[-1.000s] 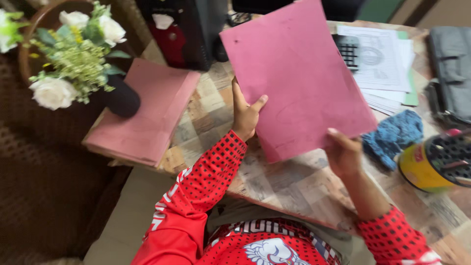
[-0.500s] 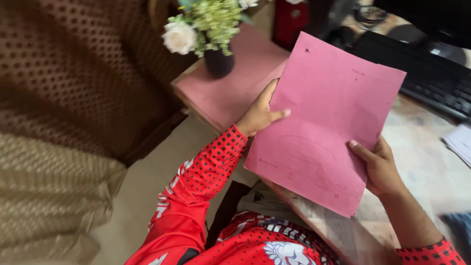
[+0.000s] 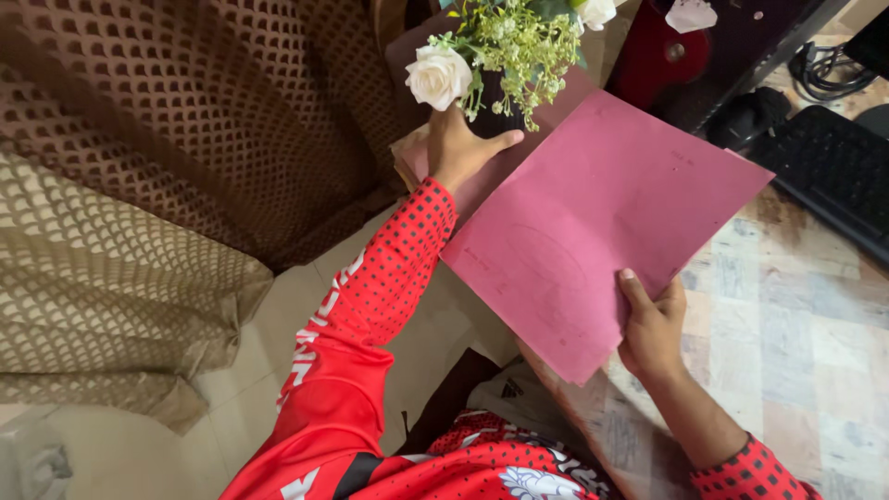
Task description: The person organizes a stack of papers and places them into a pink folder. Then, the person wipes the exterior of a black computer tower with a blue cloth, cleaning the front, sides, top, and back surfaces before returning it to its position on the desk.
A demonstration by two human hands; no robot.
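Observation:
My right hand (image 3: 653, 324) grips the lower right edge of a pink paper folder (image 3: 593, 222), which is held tilted over the table's front left corner. My left hand (image 3: 458, 153) is off the folder. It rests with the thumb spread at the base of a dark vase (image 3: 491, 93) holding white roses and green sprigs (image 3: 438, 76). The vase stands on a stack of pink folders (image 3: 572, 95). The fingers of my left hand are hidden behind the hand. Both sleeves are red with black dots.
A patterned wooden table (image 3: 787, 333) lies to the right, with a black keyboard (image 3: 833, 176) and a dark mouse (image 3: 750, 116) at its far side. A red and black case (image 3: 676, 51) stands behind. Brown and beige patterned fabric (image 3: 185, 139) hangs at the left.
My left hand let go of the pink folder and moved up to the vase on the stack. The right hand still holds the folder, now lower and flatter. The view swung left.

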